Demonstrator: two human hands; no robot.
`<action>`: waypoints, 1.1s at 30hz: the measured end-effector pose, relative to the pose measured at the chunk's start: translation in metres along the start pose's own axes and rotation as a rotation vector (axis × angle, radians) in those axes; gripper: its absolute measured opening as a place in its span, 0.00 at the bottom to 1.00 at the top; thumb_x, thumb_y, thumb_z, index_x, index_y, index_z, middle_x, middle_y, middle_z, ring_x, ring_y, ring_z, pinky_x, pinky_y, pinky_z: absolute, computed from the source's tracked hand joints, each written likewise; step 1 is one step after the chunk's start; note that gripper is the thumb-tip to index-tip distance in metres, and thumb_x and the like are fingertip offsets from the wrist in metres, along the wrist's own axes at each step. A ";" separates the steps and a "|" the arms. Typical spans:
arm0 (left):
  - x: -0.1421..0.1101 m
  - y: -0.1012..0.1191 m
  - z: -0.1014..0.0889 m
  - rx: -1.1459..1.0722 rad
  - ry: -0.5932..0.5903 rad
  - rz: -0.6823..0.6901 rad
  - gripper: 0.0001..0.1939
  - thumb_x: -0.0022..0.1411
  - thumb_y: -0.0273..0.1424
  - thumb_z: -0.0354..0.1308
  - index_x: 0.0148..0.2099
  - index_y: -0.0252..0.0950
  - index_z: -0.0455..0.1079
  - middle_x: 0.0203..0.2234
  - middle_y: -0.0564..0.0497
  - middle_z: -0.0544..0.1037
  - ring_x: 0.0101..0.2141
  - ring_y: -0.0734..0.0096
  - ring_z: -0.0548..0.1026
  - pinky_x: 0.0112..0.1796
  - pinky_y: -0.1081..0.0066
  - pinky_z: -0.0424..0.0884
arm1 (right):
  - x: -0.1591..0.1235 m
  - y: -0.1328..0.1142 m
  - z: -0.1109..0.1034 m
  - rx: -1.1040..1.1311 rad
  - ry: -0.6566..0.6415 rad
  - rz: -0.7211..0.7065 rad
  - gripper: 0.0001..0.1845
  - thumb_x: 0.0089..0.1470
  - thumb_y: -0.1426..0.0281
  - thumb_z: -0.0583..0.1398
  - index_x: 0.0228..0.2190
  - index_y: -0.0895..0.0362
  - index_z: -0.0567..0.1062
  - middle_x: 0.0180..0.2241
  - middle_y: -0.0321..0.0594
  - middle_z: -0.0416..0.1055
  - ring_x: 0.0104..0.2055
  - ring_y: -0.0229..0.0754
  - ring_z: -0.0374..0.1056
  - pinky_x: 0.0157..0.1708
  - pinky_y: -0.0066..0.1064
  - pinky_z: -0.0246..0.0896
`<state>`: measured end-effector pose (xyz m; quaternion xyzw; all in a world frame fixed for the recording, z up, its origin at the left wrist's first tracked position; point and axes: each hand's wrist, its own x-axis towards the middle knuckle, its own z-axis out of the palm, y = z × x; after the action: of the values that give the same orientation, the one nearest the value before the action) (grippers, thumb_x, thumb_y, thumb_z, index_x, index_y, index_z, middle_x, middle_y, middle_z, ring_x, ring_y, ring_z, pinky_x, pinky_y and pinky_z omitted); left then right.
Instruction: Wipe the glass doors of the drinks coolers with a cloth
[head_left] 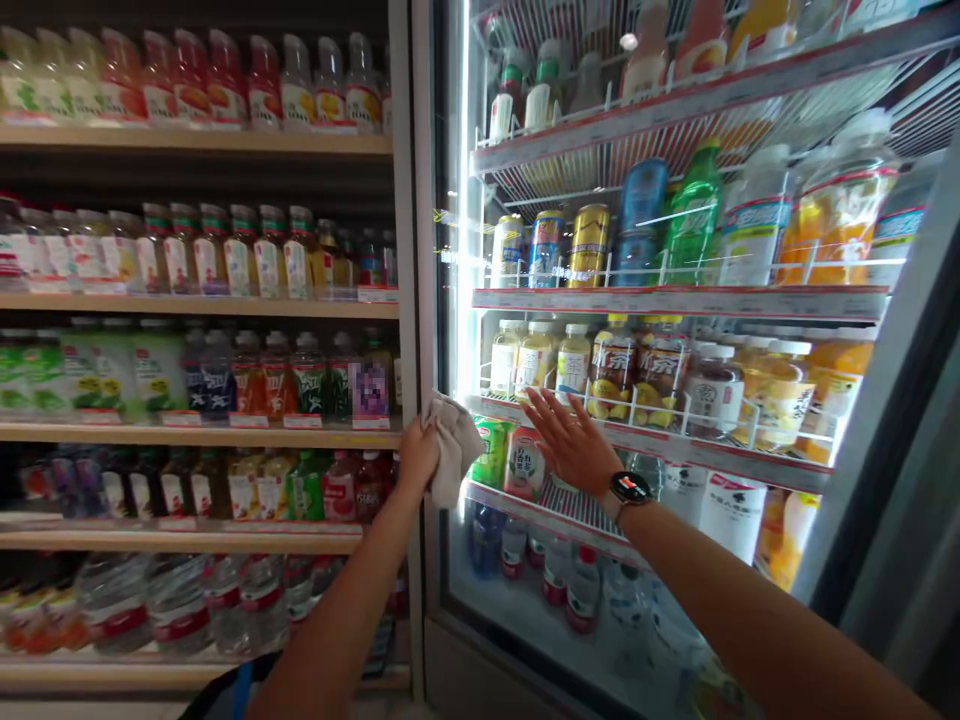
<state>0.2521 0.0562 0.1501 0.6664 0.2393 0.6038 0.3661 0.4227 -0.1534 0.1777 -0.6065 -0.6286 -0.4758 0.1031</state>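
Pale grey folded cloth (pixel 453 450) pinched in the left hand (pixel 417 458), at the edge of a glass refrigerator door (pixel 525 640).

One cloth, two hands: the left bunches the cloth between thumb and fingers, beside the door's grey metal frame (pixel 424 250); the right hand (pixel 571 442) lies open on the glass, fingers spread, well apart from the cloth, with one black round-faced wristwatch (pixel 630 488) on its wrist. Behind the glass, four wire shelves (pixel 675 300) with red-edged price strips hold bottled and canned drinks (pixel 589 245); to the left, five pale wooden shelves (pixel 195 142) carry rows of bottled drinks (pixel 247 375).
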 end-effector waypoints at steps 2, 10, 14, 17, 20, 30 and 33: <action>0.000 -0.006 0.007 0.059 0.039 0.047 0.19 0.64 0.37 0.50 0.51 0.34 0.71 0.44 0.41 0.79 0.50 0.53 0.75 0.52 0.54 0.69 | 0.000 0.000 0.000 -0.002 0.013 -0.006 0.39 0.63 0.72 0.50 0.67 0.57 0.34 0.69 0.45 0.39 0.71 0.51 0.38 0.69 0.54 0.33; -0.032 -0.056 0.068 0.421 0.131 0.447 0.27 0.67 0.40 0.47 0.63 0.31 0.62 0.67 0.35 0.51 0.68 0.49 0.43 0.64 0.43 0.39 | 0.000 0.001 0.000 -0.116 0.039 -0.023 0.38 0.64 0.70 0.50 0.67 0.60 0.35 0.69 0.46 0.41 0.71 0.50 0.38 0.69 0.52 0.31; -0.028 -0.077 0.074 0.481 0.247 0.594 0.27 0.69 0.41 0.44 0.64 0.32 0.61 0.66 0.35 0.55 0.68 0.53 0.46 0.64 0.46 0.43 | 0.000 0.002 -0.001 -0.193 0.059 -0.055 0.38 0.63 0.67 0.52 0.67 0.63 0.40 0.69 0.48 0.43 0.71 0.50 0.38 0.69 0.51 0.32; -0.026 -0.080 0.072 0.494 0.262 0.645 0.26 0.69 0.40 0.44 0.65 0.36 0.60 0.67 0.38 0.54 0.68 0.54 0.47 0.64 0.48 0.45 | 0.000 0.000 -0.001 -0.235 0.061 -0.058 0.36 0.63 0.67 0.52 0.67 0.63 0.45 0.69 0.47 0.44 0.71 0.50 0.38 0.69 0.51 0.30; -0.026 -0.078 0.070 0.491 0.262 0.667 0.26 0.70 0.39 0.44 0.66 0.38 0.58 0.68 0.40 0.52 0.67 0.55 0.48 0.64 0.50 0.45 | 0.000 -0.002 -0.002 -0.241 0.061 -0.053 0.35 0.63 0.66 0.52 0.66 0.63 0.48 0.69 0.48 0.44 0.71 0.50 0.38 0.70 0.51 0.27; -0.025 -0.073 0.068 0.457 0.252 0.709 0.27 0.70 0.36 0.43 0.68 0.38 0.54 0.69 0.41 0.50 0.67 0.54 0.48 0.63 0.49 0.45 | -0.014 -0.022 0.000 -0.006 0.088 0.009 0.30 0.61 0.73 0.54 0.63 0.55 0.59 0.66 0.45 0.54 0.69 0.50 0.47 0.66 0.50 0.46; -0.026 -0.075 0.067 0.456 0.253 0.723 0.26 0.69 0.36 0.43 0.67 0.38 0.55 0.69 0.42 0.51 0.67 0.54 0.48 0.63 0.50 0.45 | -0.065 -0.091 0.008 0.334 0.148 0.086 0.20 0.63 0.71 0.54 0.54 0.47 0.69 0.61 0.42 0.64 0.61 0.46 0.60 0.57 0.43 0.62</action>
<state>0.3234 0.0695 0.0756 0.6920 0.1607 0.7014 -0.0572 0.3634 -0.1739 0.0847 -0.5706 -0.6632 -0.4031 0.2686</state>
